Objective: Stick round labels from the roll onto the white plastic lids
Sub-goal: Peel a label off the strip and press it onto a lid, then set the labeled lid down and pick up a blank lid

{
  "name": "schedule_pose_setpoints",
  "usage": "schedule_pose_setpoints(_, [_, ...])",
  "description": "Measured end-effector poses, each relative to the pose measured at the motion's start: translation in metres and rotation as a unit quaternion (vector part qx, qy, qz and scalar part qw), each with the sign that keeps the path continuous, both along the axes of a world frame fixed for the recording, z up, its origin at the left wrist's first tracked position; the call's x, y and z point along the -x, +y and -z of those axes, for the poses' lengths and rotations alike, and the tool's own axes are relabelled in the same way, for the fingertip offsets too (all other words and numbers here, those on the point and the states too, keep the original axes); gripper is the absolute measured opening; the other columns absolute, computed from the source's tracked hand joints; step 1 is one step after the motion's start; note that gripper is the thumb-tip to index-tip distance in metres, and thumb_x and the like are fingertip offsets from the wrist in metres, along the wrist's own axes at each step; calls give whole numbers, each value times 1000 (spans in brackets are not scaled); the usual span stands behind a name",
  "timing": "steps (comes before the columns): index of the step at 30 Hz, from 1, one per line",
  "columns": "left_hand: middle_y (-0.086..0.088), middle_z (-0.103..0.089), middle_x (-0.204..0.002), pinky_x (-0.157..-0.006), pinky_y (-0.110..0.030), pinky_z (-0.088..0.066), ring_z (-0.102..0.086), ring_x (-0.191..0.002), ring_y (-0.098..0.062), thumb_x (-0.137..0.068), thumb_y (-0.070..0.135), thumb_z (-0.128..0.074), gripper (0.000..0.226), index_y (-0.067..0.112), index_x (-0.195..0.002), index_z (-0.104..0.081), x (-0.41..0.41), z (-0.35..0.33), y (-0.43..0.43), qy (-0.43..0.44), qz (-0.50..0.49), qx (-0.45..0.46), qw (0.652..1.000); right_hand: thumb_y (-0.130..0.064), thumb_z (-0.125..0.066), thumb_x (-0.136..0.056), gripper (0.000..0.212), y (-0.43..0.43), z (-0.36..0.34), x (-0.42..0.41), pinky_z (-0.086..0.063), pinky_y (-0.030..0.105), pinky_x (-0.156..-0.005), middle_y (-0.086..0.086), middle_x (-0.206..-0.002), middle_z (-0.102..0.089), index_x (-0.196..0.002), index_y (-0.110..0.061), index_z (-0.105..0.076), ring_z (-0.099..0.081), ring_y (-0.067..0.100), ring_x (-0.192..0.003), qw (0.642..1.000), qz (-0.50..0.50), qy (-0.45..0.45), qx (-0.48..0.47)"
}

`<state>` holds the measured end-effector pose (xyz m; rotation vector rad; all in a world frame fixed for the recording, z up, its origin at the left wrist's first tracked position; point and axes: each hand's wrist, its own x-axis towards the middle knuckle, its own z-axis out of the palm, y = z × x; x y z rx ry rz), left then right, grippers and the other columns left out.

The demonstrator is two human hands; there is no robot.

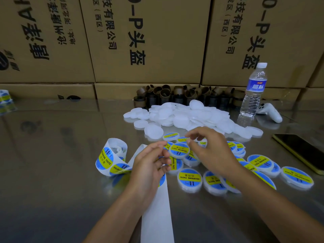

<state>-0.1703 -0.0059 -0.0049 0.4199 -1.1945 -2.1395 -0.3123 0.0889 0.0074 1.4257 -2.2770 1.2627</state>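
**Table layout, front to back**

My left hand and right hand meet mid-table. 1 labelled lid sits between them, with my right thumb on its rim. The label roll is left of my left hand, and its backing strip runs under that hand toward me. Finished lids are spread in front of and right of my right hand, some overlapping. The bare lid pile is behind both hands. Cardboard cores line up behind the pile, against the cartons at the back. The bottle stands upright right of the cores, with the controller just beside it on the right. The phone lies near the right edge, in front of the controller. A label stack is at the far left.
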Motion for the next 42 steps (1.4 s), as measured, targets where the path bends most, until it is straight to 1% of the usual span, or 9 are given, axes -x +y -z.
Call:
schedule_pose_setpoints(6, [-1, -51, -56, -48, -20, -44, -49, -48, -12, -93, 8, -47, 17, 8, -82, -59, 1, 5, -1, -5, 2, -5, 1000, -17, -56, -89, 13, -56, -18, 43, -46, 29, -74, -2, -90, -64, -97, -18, -66, -55, 14, -82, 995, 80, -64, -21])
schedule_pose_setpoints(11, [-3, -47, -54, -43, -20, -41, -46, -45, -13, -73, 15, -57, 8, 7, -74, -59, 3, 4, -1, 6, 4, -11, 1000, -25, -51, -94, 32, -89, -13, 75, -47, 36, -91, 9, -119, -62, -120, -9, -60, -54, 28, -112, 974, 184, -74, -105])
schedule_pose_setpoints(19, [-5, -46, -52, -41, -21, -38, -44, -43, -14, -65, 17, -58, 14, 5, -73, -57, 7, 7, -2, 4, 1, -9, 1000, -50, -50, -92, 45, -115, 0, 86, -41, 38, -87, 10, -120, -54, -110, -9, -59, -44, 28, -116, 937, 265, 5, -226])
schedule_pose_setpoints(23, [-5, -47, -52, -41, -21, -39, -45, -42, -14, -67, 16, -57, 10, 6, -71, -59, 7, 7, -2, 4, 0, -8, 1000, -39, -62, -89, 34, -114, -2, 84, -43, 37, -87, 8, -118, -59, -111, -14, -64, -48, 27, -116, 949, 259, -17, -177])
schedule_pose_setpoints(27, [-5, -46, -52, -41, -21, -39, -45, -42, -14, -68, 15, -58, 8, 7, -69, -59, 6, 7, -2, 1, -3, -3, 1000, -29, -66, -87, 13, -105, -1, 82, -48, 34, -80, 8, -103, -68, -91, -17, -68, -60, 27, -100, 961, 228, -87, -127])
schedule_pose_setpoints(32, [-4, -47, -53, -42, -20, -39, -45, -44, -14, -73, 13, -58, 6, 9, -68, -59, 4, 6, 0, -2, -9, 9, 1000, -50, -58, -88, 39, -101, -3, 79, -46, 35, -88, 6, -111, -66, -105, -17, -67, -56, 27, -109, 960, 221, -102, -138])
schedule_pose_setpoints(36, [-4, -47, -53, -43, -20, -40, -46, -44, -14, -84, 8, -54, 20, 11, -66, -61, 4, 9, -2, -5, -11, 9, 1000, -69, -53, -79, 64, -111, -1, 70, -39, 37, -88, 7, -116, -57, -109, -13, -62, -48, 27, -114, 936, 246, -11, -250])
schedule_pose_setpoints(39, [-5, -47, -53, -42, -20, -40, -46, -44, -14, -72, 15, -59, 7, 10, -66, -61, 5, 7, -1, -7, -11, 11, 1000, -70, -48, -82, 69, -119, 2, 68, -37, 39, -89, 10, -120, -52, -113, -10, -57, -45, 28, -116, 934, 264, -3, -239])
schedule_pose_setpoints(42, [-5, -48, -52, -41, -20, -40, -46, -43, -14, -64, 19, -60, 8, 12, -61, -63, 5, 7, -2, -6, -7, 4, 1000, -65, -38, -90, 65, -125, 5, 72, -36, 39, -92, 12, -124, -50, -114, -7, -57, -43, 29, -118, 935, 284, -22, -212])
